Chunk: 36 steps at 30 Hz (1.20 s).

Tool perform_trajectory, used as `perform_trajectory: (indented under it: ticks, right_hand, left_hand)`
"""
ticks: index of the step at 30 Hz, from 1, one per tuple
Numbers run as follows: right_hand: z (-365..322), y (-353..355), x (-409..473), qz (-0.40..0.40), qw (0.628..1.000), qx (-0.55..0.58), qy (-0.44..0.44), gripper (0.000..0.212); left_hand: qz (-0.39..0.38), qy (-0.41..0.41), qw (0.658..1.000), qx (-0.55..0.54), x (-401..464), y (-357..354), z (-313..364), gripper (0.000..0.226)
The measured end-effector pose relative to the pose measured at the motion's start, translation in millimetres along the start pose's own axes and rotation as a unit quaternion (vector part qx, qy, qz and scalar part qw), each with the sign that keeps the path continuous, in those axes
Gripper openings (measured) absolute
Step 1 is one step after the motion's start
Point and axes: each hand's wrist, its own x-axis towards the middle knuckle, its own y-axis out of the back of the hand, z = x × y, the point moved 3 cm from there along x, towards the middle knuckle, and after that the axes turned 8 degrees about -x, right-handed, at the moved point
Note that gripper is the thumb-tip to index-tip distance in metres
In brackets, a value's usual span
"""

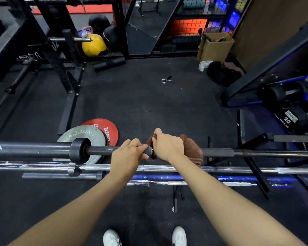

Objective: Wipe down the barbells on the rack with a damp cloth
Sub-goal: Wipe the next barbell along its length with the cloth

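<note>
A dark barbell [219, 152] lies horizontally across the view on the rack, its collar [79, 150] at the left. My left hand [127, 153] grips the shaft just right of that collar. Beside it, my right hand [167, 145] holds a brown cloth [192, 148] wrapped over the same shaft, and the two hands nearly touch. Below, closer to me, lie a chrome barbell [238, 169] and a blue barbell [235, 178], both untouched.
A grey plate [78, 134] and a red plate [110, 130] lie on the black floor behind the bars. A spring collar [167, 80] lies farther out. A squat rack [60, 68] stands at the left, dumbbells [288, 118] at the right, a cardboard box [215, 47] behind.
</note>
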Motion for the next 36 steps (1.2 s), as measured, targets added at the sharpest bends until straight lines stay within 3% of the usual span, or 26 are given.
perform_trajectory:
  ticks: [1,5,8,10,13,15,19,20,22,26,28,33,36]
  right_hand:
    - [-0.2,3.7,-4.3,0.008,1.000,-0.020,-0.002,0.024]
    - [-2.9,-15.5,-46.7,0.215,0.973,-0.070,0.050,0.024]
    - [2.4,-11.7,-36.2,0.201,0.975,-0.091,0.041,0.025]
    - [0.3,-2.2,-18.8,0.108,0.988,-0.106,0.023,0.027]
    - [2.0,0.2,0.7,-0.042,0.999,-0.013,-0.001,0.033]
    - [4.5,3.8,5.4,-0.082,0.996,0.019,-0.032,0.034]
    - [-3.3,-10.3,-46.3,0.189,0.978,-0.083,0.026,0.017]
    - [-3.0,-17.5,-55.7,0.215,0.972,-0.084,0.042,0.016]
    - [4.2,-18.4,-49.9,0.210,0.972,-0.094,0.046,0.015]
    - [5.1,4.9,-12.6,0.058,0.996,-0.067,0.017,0.029]
    - [6.7,-3.5,-8.7,0.043,0.997,-0.050,0.027,0.031]
    - [20.1,-12.6,-51.0,0.202,0.971,-0.103,0.080,0.028]
    - [30.5,-12.4,-48.5,0.202,0.969,-0.126,0.066,0.029]
  left_hand:
    - [-0.008,0.005,1.000,-0.004,0.1,1.2,0.4,0.025]
    - [-0.009,0.017,1.000,0.001,-1.9,1.3,0.2,0.026]
    - [-0.031,0.029,0.999,0.008,1.6,0.7,1.9,0.031]
    - [-0.045,0.034,0.998,0.016,2.4,1.0,2.6,0.033]
    - [-0.046,0.027,0.999,0.008,2.2,1.8,0.7,0.030]
    - [-0.047,0.025,0.999,0.002,1.2,2.0,0.2,0.027]
    - [-0.040,0.033,0.999,0.012,-0.3,2.3,1.3,0.029]
    - [-0.046,0.039,0.998,0.015,0.9,2.8,2.7,0.031]
    - [-0.063,0.048,0.997,0.026,3.4,3.2,4.8,0.032]
    - [-0.072,0.053,0.996,0.024,4.9,3.8,4.4,0.030]
    - [-0.081,0.050,0.995,0.028,5.8,3.9,4.6,0.030]
    - [-0.095,0.054,0.993,0.051,3.4,4.7,6.8,0.030]
    - [-0.094,0.053,0.993,0.049,4.0,4.5,9.5,0.029]
